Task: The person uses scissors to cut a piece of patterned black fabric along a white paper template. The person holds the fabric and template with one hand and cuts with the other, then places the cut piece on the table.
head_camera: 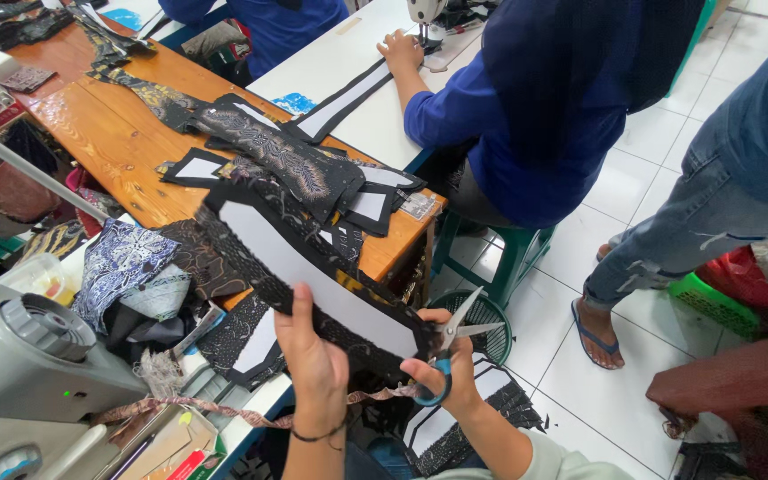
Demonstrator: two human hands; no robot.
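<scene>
My left hand (313,351) grips the near edge of a long black patterned fabric piece (251,213) with a white interfacing strip on it, held up over the table's corner. My right hand (442,369) holds blue-handled scissors (453,336), blades open and pointing up right at the strip's right end. A thin trimmed fabric sliver (224,409) hangs below my left wrist.
A wooden table (117,142) carries a pile of similar black-and-white cut pieces (313,173). A person in blue sits at a sewing machine (424,13) on a green stool (513,258). Another person in jeans stands at right. A grey machine (28,351) and fabric scraps (126,262) lie at left.
</scene>
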